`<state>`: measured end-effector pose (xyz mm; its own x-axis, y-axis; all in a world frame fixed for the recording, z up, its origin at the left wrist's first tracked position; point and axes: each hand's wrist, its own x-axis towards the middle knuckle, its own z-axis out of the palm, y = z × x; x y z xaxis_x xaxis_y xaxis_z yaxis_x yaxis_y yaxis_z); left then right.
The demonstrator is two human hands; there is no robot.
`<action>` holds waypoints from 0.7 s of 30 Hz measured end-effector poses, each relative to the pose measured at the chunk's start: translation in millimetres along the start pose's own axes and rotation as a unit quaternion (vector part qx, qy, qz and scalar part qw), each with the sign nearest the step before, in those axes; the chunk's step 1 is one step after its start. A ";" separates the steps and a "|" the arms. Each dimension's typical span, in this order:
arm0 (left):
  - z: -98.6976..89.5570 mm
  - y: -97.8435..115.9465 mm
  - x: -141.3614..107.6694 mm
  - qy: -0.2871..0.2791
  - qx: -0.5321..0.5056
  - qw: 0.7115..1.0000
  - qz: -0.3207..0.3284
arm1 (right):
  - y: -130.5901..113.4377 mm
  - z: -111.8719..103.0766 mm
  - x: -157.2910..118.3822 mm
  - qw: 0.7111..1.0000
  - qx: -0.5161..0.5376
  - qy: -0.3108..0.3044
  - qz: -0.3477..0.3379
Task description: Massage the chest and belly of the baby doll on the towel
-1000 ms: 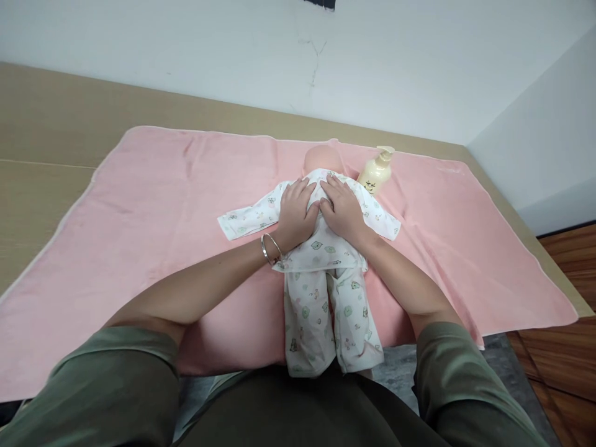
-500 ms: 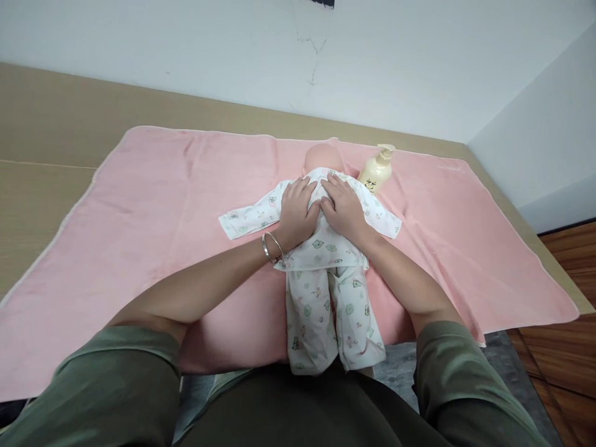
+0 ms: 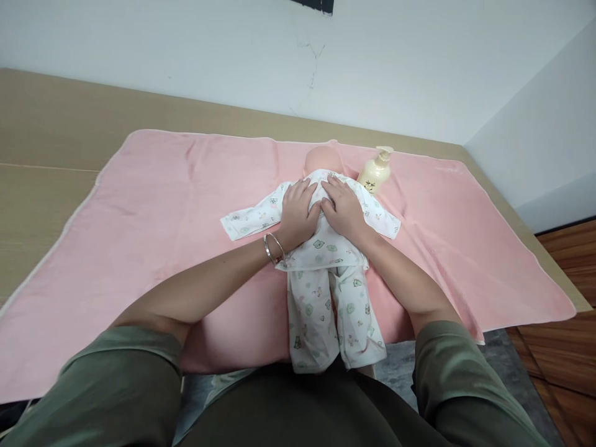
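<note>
A baby doll [image 3: 323,159] lies face down on a pink blanket [image 3: 177,198], its bald head pointing away from me. It wears a white printed top [image 3: 321,251] and matching trousers [image 3: 313,316], with the sleeves spread to both sides. My left hand [image 3: 299,212] rests flat on the left of its upper back, fingers stretched out; bangles circle that wrist. On the right of the back lies my right hand [image 3: 343,210], also flat with fingers extended. The two thumbs nearly meet in the middle. Neither hand grips anything.
A cream pump bottle [image 3: 375,170] stands on the blanket just beyond the doll's right sleeve. Under the blanket is a light wooden table [image 3: 51,118], set against a white wall [image 3: 209,56]. Wood-grain panels [image 3: 559,347] show at the lower right.
Both hands keep their place on the doll's back. The whole view has shifted very slightly, showing a little more of the wall at the top.
</note>
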<state>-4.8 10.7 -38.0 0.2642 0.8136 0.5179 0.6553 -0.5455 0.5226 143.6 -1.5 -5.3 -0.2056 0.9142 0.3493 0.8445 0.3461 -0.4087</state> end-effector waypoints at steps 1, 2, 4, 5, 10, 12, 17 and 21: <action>0.6 -0.6 -0.1 0.003 0.001 1.000 0.002 | 0.3 0.0 0.1 1.000 0.001 0.002 -0.002; 1.2 -1.2 -0.1 0.005 0.002 1.000 0.004 | 0.3 -0.1 0.1 1.000 0.002 0.003 -0.003; 2.1 -1.8 -0.1 0.009 0.003 1.000 0.006 | -0.7 -1.0 -0.1 1.000 0.003 0.004 -0.003; 2.3 -2.0 -0.1 0.011 0.004 1.000 0.007 | -1.6 -1.7 -0.2 1.000 0.001 0.003 -0.002; 2.4 -1.8 0.1 0.011 0.008 1.000 0.010 | -6.1 -4.5 -1.0 1.000 -0.016 -0.003 0.003; 2.3 -2.0 0.1 0.011 0.010 1.000 0.011 | -6.3 -4.4 -1.1 1.000 -0.017 -0.002 0.004; 2.4 -2.8 -0.1 0.010 0.008 1.000 0.011 | -3.1 -1.8 -0.6 1.000 -0.010 -0.001 0.002; 2.4 -2.8 0.0 0.006 0.004 1.000 0.009 | -0.5 0.2 -0.2 1.000 -0.005 0.010 -0.002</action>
<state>-4.9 12.8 -41.1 0.2688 0.8008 0.5352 0.6557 -0.5591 0.5074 143.1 -1.8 -5.4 -0.1986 0.9086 0.3675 0.8490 0.3468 -0.3987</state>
